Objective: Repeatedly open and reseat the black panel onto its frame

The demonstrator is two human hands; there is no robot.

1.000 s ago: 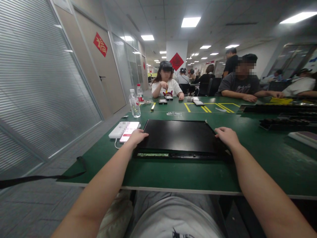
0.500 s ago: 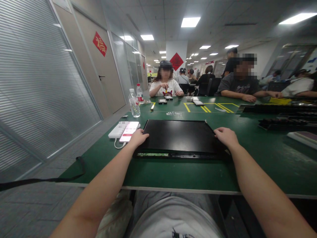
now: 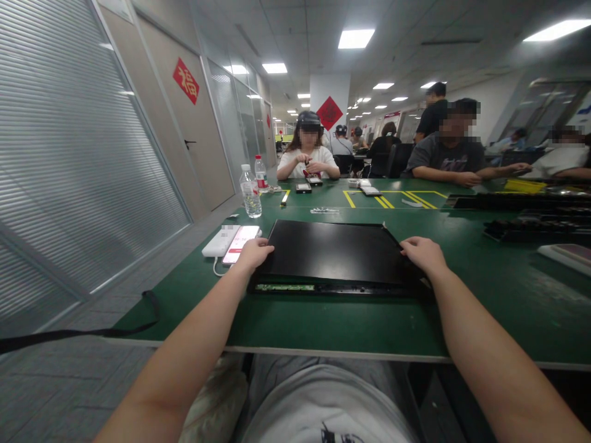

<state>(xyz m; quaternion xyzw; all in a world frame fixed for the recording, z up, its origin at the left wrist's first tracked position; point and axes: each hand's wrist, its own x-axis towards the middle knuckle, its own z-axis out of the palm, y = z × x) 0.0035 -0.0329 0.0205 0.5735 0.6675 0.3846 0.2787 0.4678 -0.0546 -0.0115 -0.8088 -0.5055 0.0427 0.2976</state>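
Observation:
A black, glossy LCD panel (image 3: 332,251) lies over a black frame (image 3: 378,290) on the table in front of me. Along the near side a strip of green circuit board (image 3: 285,288) shows between the panel and the frame's edge. My left hand (image 3: 255,253) is closed on the panel's left edge, thumb on top. At the opposite edge, the fingers of my right hand (image 3: 421,253) pinch the panel's right side. The undersides of both grips are hidden.
Left of the panel lie a phone (image 3: 241,243) and a white power bank (image 3: 219,241), with a water bottle (image 3: 250,194) behind them. Black frames (image 3: 517,229) are stacked at the right of the green table (image 3: 341,326). Across it sits a person (image 3: 308,154) handling small parts.
The panel's left side has risen and shifted slightly away from me, with my left hand moving a little left. My right hand has barely moved. The person opposite has brought both hands together.

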